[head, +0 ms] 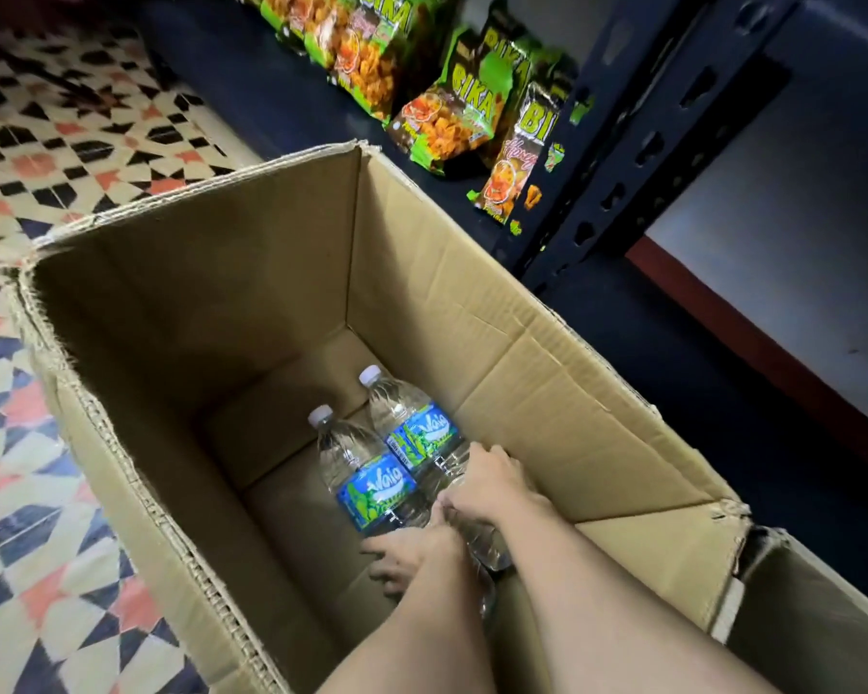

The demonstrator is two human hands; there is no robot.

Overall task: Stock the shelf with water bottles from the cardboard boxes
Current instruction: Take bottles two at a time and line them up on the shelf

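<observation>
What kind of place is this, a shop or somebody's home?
Probably a small shop or its stockroom: identical snack bags lined along a dark metal shelf, and a cardboard box of water bottles.

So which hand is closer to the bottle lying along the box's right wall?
Right. The right hand wraps the base end of the wall-side bottle; the left hand is apart from it, fingers spread at the base of the other bottle.

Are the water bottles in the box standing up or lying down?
Lying down. Both bottles rest sideways on the bottom of the box, labels facing up.
</observation>
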